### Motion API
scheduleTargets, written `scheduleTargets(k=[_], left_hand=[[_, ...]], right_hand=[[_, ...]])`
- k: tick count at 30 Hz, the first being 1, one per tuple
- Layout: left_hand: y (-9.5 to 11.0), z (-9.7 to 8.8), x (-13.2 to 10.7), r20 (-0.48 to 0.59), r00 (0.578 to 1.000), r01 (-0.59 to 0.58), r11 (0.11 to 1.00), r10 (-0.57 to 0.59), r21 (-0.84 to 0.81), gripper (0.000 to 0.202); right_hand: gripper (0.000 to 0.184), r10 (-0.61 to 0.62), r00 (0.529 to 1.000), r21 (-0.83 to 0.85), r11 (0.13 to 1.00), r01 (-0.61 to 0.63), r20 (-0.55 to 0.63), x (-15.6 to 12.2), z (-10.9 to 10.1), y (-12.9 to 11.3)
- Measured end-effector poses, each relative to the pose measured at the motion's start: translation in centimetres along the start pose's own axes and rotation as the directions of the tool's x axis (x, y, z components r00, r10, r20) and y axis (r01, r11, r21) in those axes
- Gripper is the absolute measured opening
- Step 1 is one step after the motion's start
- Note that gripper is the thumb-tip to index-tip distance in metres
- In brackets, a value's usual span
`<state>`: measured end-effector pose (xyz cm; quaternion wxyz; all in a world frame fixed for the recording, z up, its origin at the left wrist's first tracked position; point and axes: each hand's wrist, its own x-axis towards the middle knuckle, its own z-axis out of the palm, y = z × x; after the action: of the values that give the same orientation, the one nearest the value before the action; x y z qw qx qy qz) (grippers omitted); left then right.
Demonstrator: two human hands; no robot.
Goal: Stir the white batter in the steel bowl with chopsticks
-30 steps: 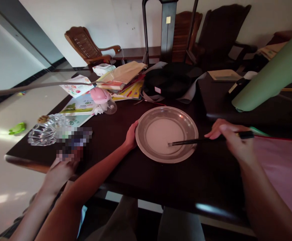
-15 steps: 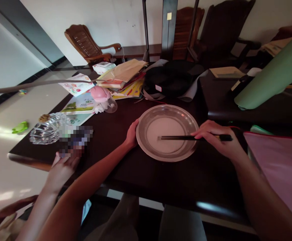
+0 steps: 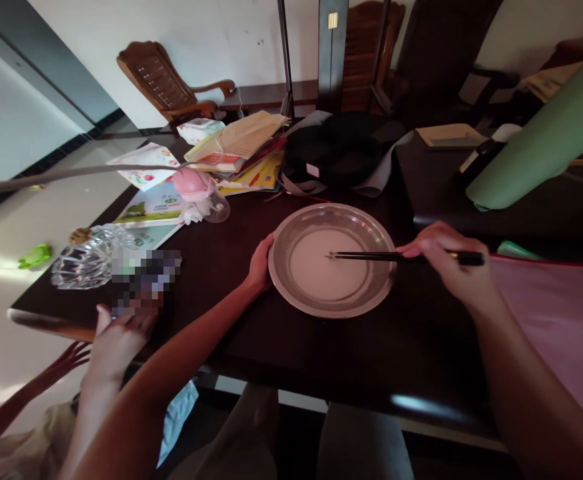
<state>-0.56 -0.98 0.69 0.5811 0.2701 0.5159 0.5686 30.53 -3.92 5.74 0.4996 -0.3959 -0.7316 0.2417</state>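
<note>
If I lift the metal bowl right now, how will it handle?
The metal bowl looks rigid, with an evenly round outline, so it probably won't flex. Its pale contents look liquid and spread wide, so tilting may slosh them. Its smooth, shiny finish could be slippery, though the left hand touches its side.

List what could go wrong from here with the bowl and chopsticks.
The pale contents might slop over the rim of the metal bowl if the right hand sweeps the chopsticks too briskly. The bowl could also slide or turn, since the left hand meets it at one side only.
</note>
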Motion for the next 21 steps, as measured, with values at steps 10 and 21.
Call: scheduleTargets(k=[10, 21], left_hand=[[-0.05, -0.27, 0.29, -0.006, 1.000, -0.020, 1.000, 0.020, -0.004, 0.019], [0.01, -0.21, 0.24, -0.026, 1.000, -0.007, 1.000, 0.007, 0.003, 0.019]], right_hand=[[0.020, -0.025, 0.998, -0.038, 0.999, 0.027, 0.052, 0.24, 0.15, -0.34], [0.020, -0.013, 0.997, -0.048, 0.999, 0.016, 0.079, 0.23, 0.13, -0.38]])
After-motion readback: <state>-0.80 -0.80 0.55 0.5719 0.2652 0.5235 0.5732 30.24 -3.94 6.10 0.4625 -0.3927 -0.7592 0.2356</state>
